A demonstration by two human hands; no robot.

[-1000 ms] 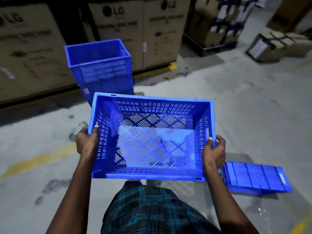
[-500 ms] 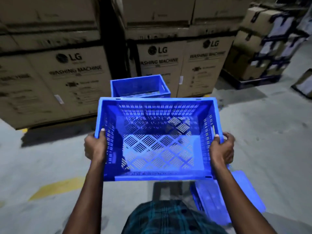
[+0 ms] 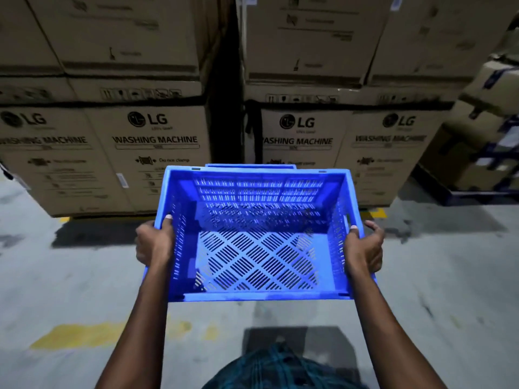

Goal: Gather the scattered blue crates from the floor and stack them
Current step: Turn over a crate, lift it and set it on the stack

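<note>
Here we hold a blue perforated crate (image 3: 258, 234) in the air in front of us, open side up, its slotted floor and slotted walls plainly visible and nothing inside it. Our left hand (image 3: 154, 245) grips the left wall, the thumb hooked over the rim and the other fingers curled round the outside, out of sight. Our right hand (image 3: 363, 249) grips the right wall the same way, thumb on the rim and the curled fingers showing along the outer edge. Just beyond the far rim of the crate we carry, a thin strip of another blue crate's rim (image 3: 250, 165) peeks out; the rest of it is hidden behind ours, so we cannot tell whether the two touch. Behind that stands a wall of stacked cardboard boxes (image 3: 157, 153) printed with "LG" and "WASHING MACHINE", in two tiers, with a dark gap between the left and right columns. Further to the right is a blurred pile of smaller cartons (image 3: 488, 130) on a dark pallet. Below us lies the grey concrete floor (image 3: 449, 276), marked by a worn yellow line (image 3: 78, 335) on the left, and at the bottom edge a patch of our dark checked garment (image 3: 280, 372) shows between our forearms.
</note>
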